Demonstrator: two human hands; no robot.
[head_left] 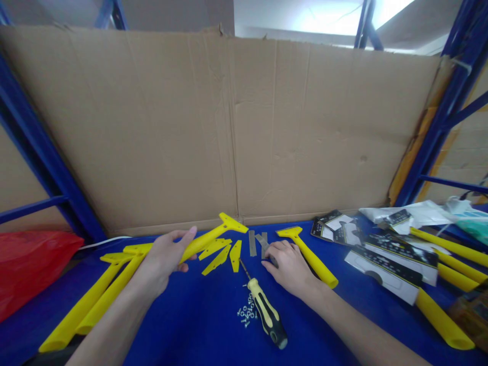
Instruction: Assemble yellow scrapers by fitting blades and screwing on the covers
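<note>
My left hand [170, 254] is closed around the handle of a yellow scraper [204, 241], its wide head pointing away to the right. My right hand [287, 264] rests low over the table with fingers curled onto a small pile of flat metal blades [263, 241]; a grey blade edge shows between thumb and fingers. One more blade [252, 243] lies just left of them. Several loose yellow scraper plates [217, 259] are spread between my hands. A screwdriver [267, 312] with a black and cream handle lies nearer me, beside several small screws and nuts [247, 312].
Yellow scrapers [91, 300] lie at the left, and another [314, 256] right of my right hand. Printed card packages [385, 272] and more yellow handles [444, 317] cover the right side. A red bag [34, 264] sits far left. A cardboard panel [236, 127] closes the back.
</note>
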